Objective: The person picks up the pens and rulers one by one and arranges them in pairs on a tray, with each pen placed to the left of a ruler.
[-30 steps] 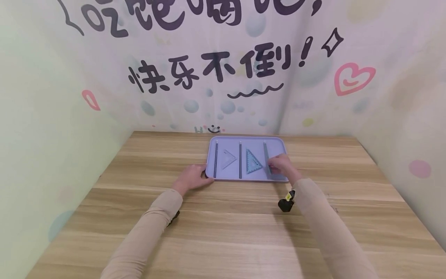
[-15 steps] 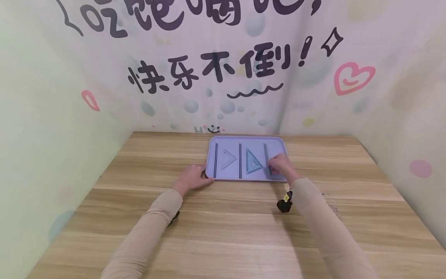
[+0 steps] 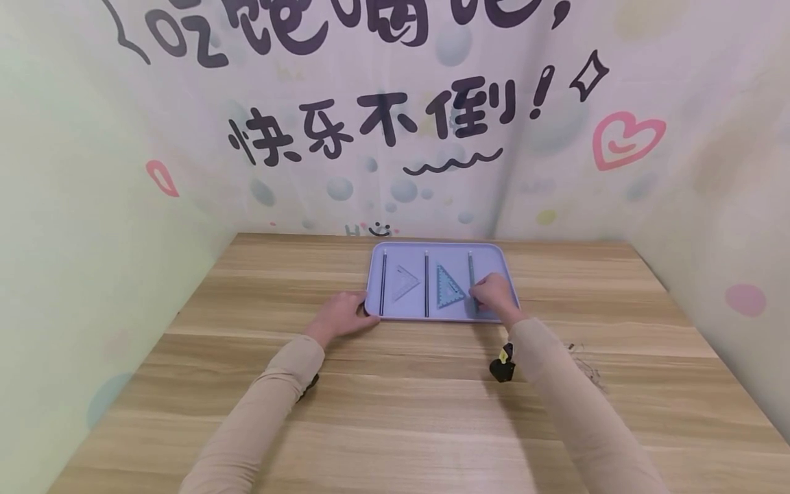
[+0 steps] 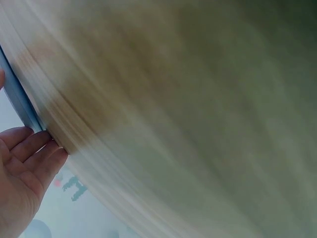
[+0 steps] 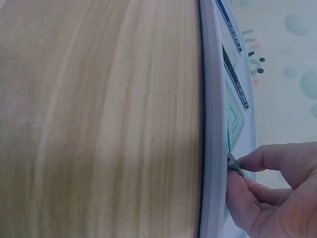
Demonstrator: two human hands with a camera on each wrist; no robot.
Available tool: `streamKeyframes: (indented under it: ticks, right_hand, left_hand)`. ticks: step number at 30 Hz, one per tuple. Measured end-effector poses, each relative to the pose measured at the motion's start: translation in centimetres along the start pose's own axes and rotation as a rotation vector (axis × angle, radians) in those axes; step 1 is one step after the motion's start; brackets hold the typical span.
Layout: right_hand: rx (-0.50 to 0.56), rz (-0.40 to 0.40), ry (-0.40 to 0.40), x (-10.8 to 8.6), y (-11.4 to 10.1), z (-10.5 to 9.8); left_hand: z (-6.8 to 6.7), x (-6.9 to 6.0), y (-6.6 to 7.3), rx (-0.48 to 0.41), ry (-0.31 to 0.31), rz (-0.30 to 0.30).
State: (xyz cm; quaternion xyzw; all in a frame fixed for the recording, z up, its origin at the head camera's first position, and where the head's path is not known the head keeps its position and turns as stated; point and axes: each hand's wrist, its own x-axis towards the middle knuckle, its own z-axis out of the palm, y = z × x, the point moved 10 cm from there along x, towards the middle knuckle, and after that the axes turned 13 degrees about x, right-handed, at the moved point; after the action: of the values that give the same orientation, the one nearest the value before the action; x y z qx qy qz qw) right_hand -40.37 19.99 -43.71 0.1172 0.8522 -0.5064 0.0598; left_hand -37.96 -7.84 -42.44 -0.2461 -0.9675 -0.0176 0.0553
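Note:
A lavender tray [image 3: 447, 247] lies at the back of the table in the head view. My left hand [image 3: 338, 315] holds its front left corner, thumb along the front rim and fingers at the left side; in the left wrist view its fingertips [image 4: 44, 141] touch the tray's edge. My right hand [image 3: 494, 293] pinches a grey-green pencil [image 3: 472, 267] near its front end, between thumb and fingers, over the tray's right part. Two dark striped pencils [image 3: 382, 285] stand apart, with a clear set square [image 3: 405, 283] between them. A blue set square [image 3: 448, 288] lies left of the pinched pencil.
The wood-grain table [image 3: 395, 405] stretches in front of the tray. A printed cloth wall [image 3: 345, 206] with writing rises close behind it. Black camera gear [image 3: 503, 367] hangs under the right wrist.
My right hand has shifted slightly left and toward me, still pinching the grey-green pencil, and more of the tray's right rim shows. My left hand and the set squares look unmoved.

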Motion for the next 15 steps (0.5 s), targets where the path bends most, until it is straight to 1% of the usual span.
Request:
streamKeyframes:
  ticks: [2, 5, 9, 15]
  right_hand:
    - [-0.017, 0.005, 0.003, -0.1, -0.1, 0.0]
    - [-0.056, -0.015, 0.003, -0.1, -0.3, 0.0]
    - [-0.101, -0.065, 0.014, 0.0, -0.7, 0.1]
    - [-0.112, -0.104, 0.039, -0.3, -1.1, 0.1]
  left_hand:
    - [-0.1, 0.0, 0.0, -0.005, 0.003, 0.003]
    - [-0.1, 0.0, 0.1, -0.012, 0.003, 0.005]
    - [-0.1, 0.0, 0.1, -0.015, 0.005, 0.002]
    - [-0.2, 0.1, 0.2, -0.011, 0.016, 0.007]
